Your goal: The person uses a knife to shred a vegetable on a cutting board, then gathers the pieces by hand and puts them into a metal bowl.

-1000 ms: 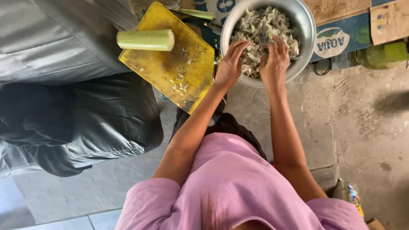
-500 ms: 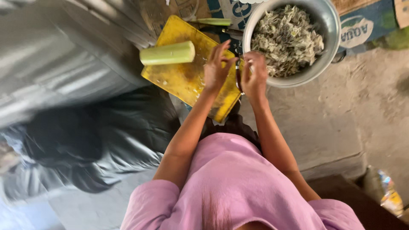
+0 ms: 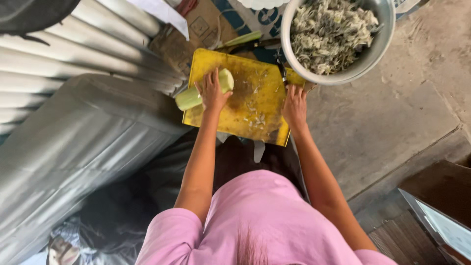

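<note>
The left hand (image 3: 212, 92) grasps the pale green stalk (image 3: 202, 90) at the yellow cutting board's (image 3: 245, 105) left edge. The right hand (image 3: 294, 105) rests released at its right edge, just below the metal bowl (image 3: 380, 41)

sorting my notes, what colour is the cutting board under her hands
Yellow, stained and flecked with scraps; the cutting board shows best in the head view.

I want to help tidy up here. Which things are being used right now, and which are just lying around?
In use:
- pale green stalk, under the left hand
- yellow cutting board, its right edge touched by the right hand
- metal bowl of shredded bits

Lying about:
- cardboard pieces
- corrugated metal sheet
- dark bag
</note>
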